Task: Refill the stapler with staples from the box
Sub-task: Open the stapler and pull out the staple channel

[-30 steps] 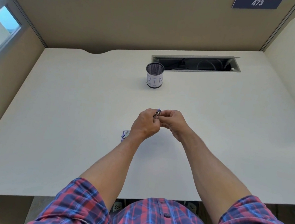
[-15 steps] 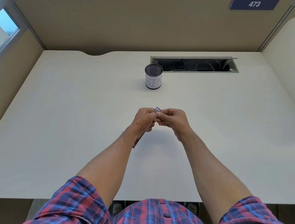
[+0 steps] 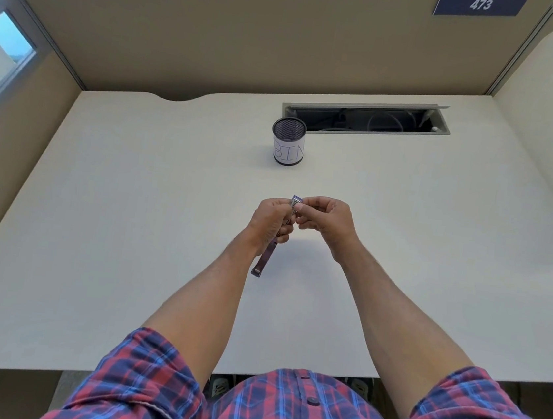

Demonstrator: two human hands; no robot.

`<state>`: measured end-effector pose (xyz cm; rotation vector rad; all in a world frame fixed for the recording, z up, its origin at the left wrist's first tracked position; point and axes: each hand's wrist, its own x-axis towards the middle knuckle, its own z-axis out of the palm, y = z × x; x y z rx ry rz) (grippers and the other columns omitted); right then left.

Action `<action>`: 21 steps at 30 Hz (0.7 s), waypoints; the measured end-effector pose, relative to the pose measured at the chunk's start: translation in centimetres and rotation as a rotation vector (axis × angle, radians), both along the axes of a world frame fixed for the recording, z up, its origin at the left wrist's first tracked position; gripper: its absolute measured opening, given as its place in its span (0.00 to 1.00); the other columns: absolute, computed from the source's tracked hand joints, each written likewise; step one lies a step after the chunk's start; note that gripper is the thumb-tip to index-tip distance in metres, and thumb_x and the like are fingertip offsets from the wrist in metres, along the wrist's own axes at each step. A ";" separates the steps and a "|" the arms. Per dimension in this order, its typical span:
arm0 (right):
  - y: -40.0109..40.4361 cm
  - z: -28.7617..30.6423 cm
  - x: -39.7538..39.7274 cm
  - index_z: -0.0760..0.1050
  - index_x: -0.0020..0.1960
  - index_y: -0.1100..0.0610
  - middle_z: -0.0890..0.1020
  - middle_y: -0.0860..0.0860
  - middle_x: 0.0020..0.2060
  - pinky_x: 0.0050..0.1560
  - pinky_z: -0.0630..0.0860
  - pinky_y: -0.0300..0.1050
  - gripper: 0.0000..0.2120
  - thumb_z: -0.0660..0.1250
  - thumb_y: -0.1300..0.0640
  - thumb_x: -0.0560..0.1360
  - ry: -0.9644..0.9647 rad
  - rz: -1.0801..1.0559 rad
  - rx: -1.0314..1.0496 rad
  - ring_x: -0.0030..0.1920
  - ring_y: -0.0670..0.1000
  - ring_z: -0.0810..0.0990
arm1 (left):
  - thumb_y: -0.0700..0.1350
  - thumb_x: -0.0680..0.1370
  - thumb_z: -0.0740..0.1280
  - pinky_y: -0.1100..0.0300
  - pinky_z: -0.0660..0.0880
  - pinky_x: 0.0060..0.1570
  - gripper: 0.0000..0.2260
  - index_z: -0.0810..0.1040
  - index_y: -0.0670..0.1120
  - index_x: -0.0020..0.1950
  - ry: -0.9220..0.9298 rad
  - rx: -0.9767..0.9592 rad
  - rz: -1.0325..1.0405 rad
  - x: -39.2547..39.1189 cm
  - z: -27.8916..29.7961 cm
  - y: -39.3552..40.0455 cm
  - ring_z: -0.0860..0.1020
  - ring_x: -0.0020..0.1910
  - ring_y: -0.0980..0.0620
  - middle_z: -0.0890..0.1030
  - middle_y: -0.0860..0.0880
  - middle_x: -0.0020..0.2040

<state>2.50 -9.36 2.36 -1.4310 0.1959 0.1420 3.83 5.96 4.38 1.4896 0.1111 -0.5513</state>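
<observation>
My left hand [image 3: 268, 220] grips a small purple stapler [image 3: 264, 259] above the middle of the white desk [image 3: 130, 210]. The stapler is folded open, and one dark arm hangs down below my left palm. Its silver and purple top end pokes up between my two hands. My right hand [image 3: 327, 220] pinches that top end with thumb and fingertips. Whether a strip of staples sits between those fingers is too small to tell. The staple box is not visible.
A black mesh pen cup labelled BIN [image 3: 288, 141] stands behind my hands. Behind it, an open cable slot [image 3: 364, 117] is cut into the desk. Beige partition walls close in the back and both sides. The desk's front edge lies at my waist.
The stapler has swung open, and one arm now hangs below my left hand. The small box seen by my left wrist a second ago is out of sight. Both hands rose slightly.
</observation>
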 end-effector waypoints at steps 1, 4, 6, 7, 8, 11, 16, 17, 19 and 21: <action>0.1 0.0 0.0 0.83 0.51 0.68 0.86 0.58 0.36 0.42 0.82 0.44 0.10 0.76 0.62 0.74 -0.004 -0.014 -0.029 0.36 0.52 0.83 | 0.39 0.68 0.60 0.62 0.55 0.27 0.08 0.74 0.41 0.44 -0.019 0.027 0.005 0.0 -0.1 -0.1 0.60 0.26 0.53 0.68 0.47 0.33; 0.5 -0.2 0.2 0.85 0.47 0.64 0.86 0.56 0.35 0.42 0.83 0.46 0.08 0.75 0.59 0.73 -0.024 -0.051 -0.140 0.35 0.51 0.83 | 0.41 0.68 0.59 0.63 0.55 0.27 0.08 0.74 0.41 0.43 -0.088 0.139 0.018 0.0 -0.3 -0.4 0.61 0.25 0.53 0.65 0.48 0.32; 0.8 -0.4 0.2 0.85 0.46 0.62 0.86 0.56 0.35 0.44 0.85 0.48 0.07 0.74 0.58 0.73 -0.028 -0.060 -0.188 0.35 0.52 0.84 | 0.43 0.69 0.59 0.63 0.59 0.26 0.08 0.75 0.40 0.39 -0.182 0.244 0.001 -0.1 -0.6 -0.5 0.63 0.27 0.53 0.67 0.50 0.30; 0.9 -0.6 0.2 0.85 0.46 0.62 0.86 0.58 0.35 0.46 0.85 0.50 0.06 0.73 0.59 0.74 -0.027 -0.067 -0.191 0.35 0.52 0.84 | 0.43 0.69 0.59 0.63 0.62 0.27 0.09 0.75 0.39 0.38 -0.242 0.307 -0.005 -0.1 -0.8 -0.5 0.64 0.28 0.54 0.69 0.51 0.30; 1.0 -0.7 0.1 0.85 0.46 0.62 0.87 0.60 0.37 0.47 0.85 0.50 0.05 0.72 0.60 0.74 -0.024 -0.075 -0.179 0.36 0.53 0.84 | 0.43 0.69 0.59 0.65 0.64 0.28 0.10 0.76 0.39 0.38 -0.298 0.359 -0.005 -0.2 -1.0 -0.5 0.66 0.29 0.55 0.71 0.53 0.30; 1.4 -0.9 -0.3 0.84 0.47 0.66 0.86 0.62 0.39 0.46 0.85 0.49 0.06 0.71 0.64 0.75 0.001 -0.102 -0.093 0.38 0.54 0.85 | 0.41 0.70 0.59 0.69 0.66 0.29 0.08 0.76 0.45 0.35 -0.392 0.435 0.018 -0.4 -1.5 -0.6 0.68 0.29 0.58 0.72 0.56 0.29; 1.6 -0.5 -0.4 0.82 0.48 0.68 0.84 0.61 0.41 0.43 0.82 0.43 0.04 0.70 0.70 0.74 0.137 -0.085 0.114 0.38 0.54 0.84 | 0.39 0.71 0.58 0.59 0.68 0.34 0.07 0.76 0.43 0.36 -0.444 0.519 -0.008 -0.6 -2.0 -0.6 0.69 0.32 0.51 0.73 0.52 0.31; 1.6 -0.4 -0.4 0.82 0.49 0.68 0.84 0.61 0.42 0.43 0.81 0.42 0.05 0.70 0.71 0.73 0.163 -0.074 0.149 0.38 0.54 0.84 | 0.39 0.70 0.58 0.58 0.67 0.34 0.08 0.76 0.42 0.37 -0.452 0.515 -0.010 -0.6 -2.1 -0.5 0.69 0.32 0.51 0.73 0.51 0.31; 1.4 -0.3 -0.3 0.81 0.52 0.70 0.84 0.61 0.43 0.42 0.82 0.41 0.08 0.70 0.73 0.73 0.181 -0.048 0.201 0.39 0.53 0.85 | 0.41 0.70 0.58 0.58 0.66 0.34 0.09 0.76 0.40 0.38 -0.450 0.495 -0.003 -0.5 -2.1 -0.5 0.68 0.32 0.51 0.72 0.50 0.31; 1.3 -0.4 -0.3 0.80 0.56 0.73 0.85 0.60 0.45 0.47 0.83 0.43 0.12 0.72 0.72 0.72 0.175 -0.027 0.237 0.43 0.54 0.86 | 0.42 0.70 0.59 0.60 0.65 0.33 0.10 0.78 0.41 0.39 -0.414 0.466 0.021 -0.2 -2.0 -0.3 0.67 0.32 0.53 0.71 0.52 0.31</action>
